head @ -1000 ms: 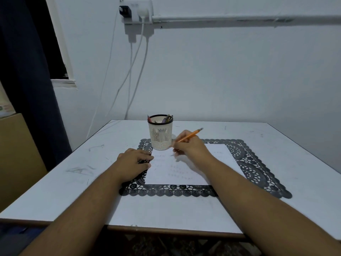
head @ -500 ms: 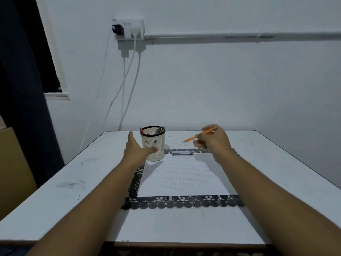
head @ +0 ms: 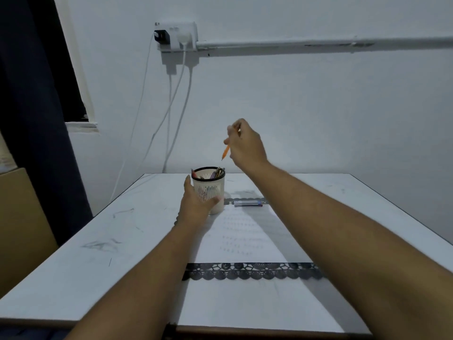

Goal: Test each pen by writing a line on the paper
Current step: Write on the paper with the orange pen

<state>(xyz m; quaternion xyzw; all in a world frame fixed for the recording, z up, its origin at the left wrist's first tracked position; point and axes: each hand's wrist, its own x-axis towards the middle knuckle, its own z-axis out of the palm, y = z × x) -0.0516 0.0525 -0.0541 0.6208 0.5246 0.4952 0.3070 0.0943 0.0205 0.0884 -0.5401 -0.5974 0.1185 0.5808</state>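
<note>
A white mesh pen cup (head: 211,190) with a dark rim stands on the table and holds several pens. My left hand (head: 196,204) wraps around its left side and front. My right hand (head: 245,143) is raised above and to the right of the cup, pinching an orange pen (head: 225,151) whose tip points down toward the cup's mouth. The white paper (head: 242,236) with faint written lines lies on a black lace mat (head: 250,271) in front of the cup. My right forearm covers the paper's right part.
A small blue and white box (head: 248,203) lies at the paper's far edge. The white table (head: 98,241) has pencil scuffs on its left. Cables (head: 171,106) hang from a wall socket (head: 176,35) behind. A brown cabinet (head: 22,229) and dark curtain stand at left.
My right hand has lifted the orange pen off the paper and up over the cup, turning its tip downward. My left hand left the paper and closed around the cup.
</note>
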